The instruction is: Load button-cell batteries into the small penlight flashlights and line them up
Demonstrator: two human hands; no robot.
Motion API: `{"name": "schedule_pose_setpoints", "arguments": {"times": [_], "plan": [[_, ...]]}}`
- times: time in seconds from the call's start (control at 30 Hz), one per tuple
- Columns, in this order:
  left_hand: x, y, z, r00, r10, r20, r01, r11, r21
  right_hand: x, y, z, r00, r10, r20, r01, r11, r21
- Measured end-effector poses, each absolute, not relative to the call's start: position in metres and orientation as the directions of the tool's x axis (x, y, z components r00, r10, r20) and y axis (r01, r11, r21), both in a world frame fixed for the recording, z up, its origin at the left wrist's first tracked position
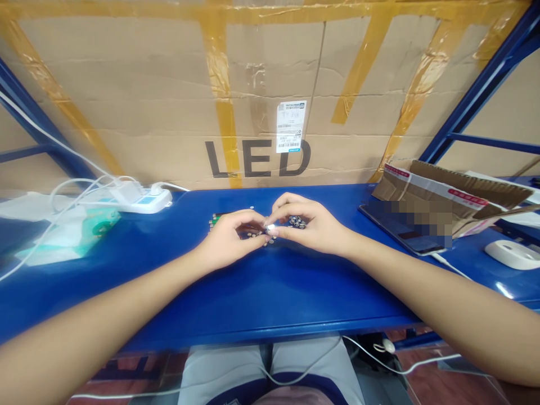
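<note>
Over the middle of a glossy dark-blue tabletop (pixel 261 298), the person's bare left hand (pixel 228 239) and bare right hand (pixel 318 228) are meeting fingertip to fingertip. The right hand appears to be pinching a small, bright, silvery-white piece (pixel 270 228) between thumb and index finger, right where the two hands are joining. The left hand is curving its thumb and index finger toward the same spot, but its tips are blurring into the tiny parts, so I cannot tell whether it is gripping anything itself.

Small round silvery metal discs (pixel 253 235) are lying loosely under and between the hands, and a cluster of shiny dark-and-silver parts (pixel 297 223) is showing through the curl of the right hand. Slim green strips with metallic ends (pixel 216 217) are lying on the far left side, partly hiding behind the left hand.

The step in hand seems to be two-handed fingertip work on the one bright piece. The next move is probably calling for a light, steady pinch and careful alignment, since a slip could be losing the piece among the discs.
</note>
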State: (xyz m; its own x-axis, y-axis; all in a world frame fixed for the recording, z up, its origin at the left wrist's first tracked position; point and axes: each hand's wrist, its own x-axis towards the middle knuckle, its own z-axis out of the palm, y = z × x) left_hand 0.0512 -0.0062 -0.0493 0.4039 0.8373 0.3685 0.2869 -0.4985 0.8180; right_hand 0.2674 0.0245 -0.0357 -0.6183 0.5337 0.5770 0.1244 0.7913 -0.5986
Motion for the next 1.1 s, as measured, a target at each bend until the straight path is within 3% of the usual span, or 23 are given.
{"name": "schedule_pose_setpoints", "arguments": {"times": [0.3, 0.4, 0.63, 0.77, 1.1], "plan": [[0.051, -0.004, -0.051, 0.364, 0.852, 0.376, 0.277, -0.485, 0.830, 0.267, 0.023, -0.035, -0.642, 0.509, 0.574, 0.173, 0.825, -0.539], [0.051, -0.003, -0.052, 0.300, 0.871, 0.389, 0.302, -0.474, 0.827, 0.268, 0.023, -0.035, -0.627, 0.529, 0.572, 0.276, 0.837, -0.472], [0.051, -0.002, -0.051, 0.230, 0.908, 0.351, 0.378, -0.416, 0.827, 0.272, 0.031, -0.041, -0.762, 0.569, 0.309, 0.506, 0.821, -0.264], [0.051, -0.004, -0.049, 0.228, 0.914, 0.335, 0.392, -0.401, 0.828, 0.273, 0.037, -0.045, -0.772, 0.584, 0.249, 0.523, 0.807, -0.273], [0.051, -0.004, -0.049, 0.254, 0.910, 0.328, 0.376, -0.405, 0.833, 0.271, 0.038, -0.047, -0.763, 0.584, 0.276, 0.515, 0.808, -0.286]]}}
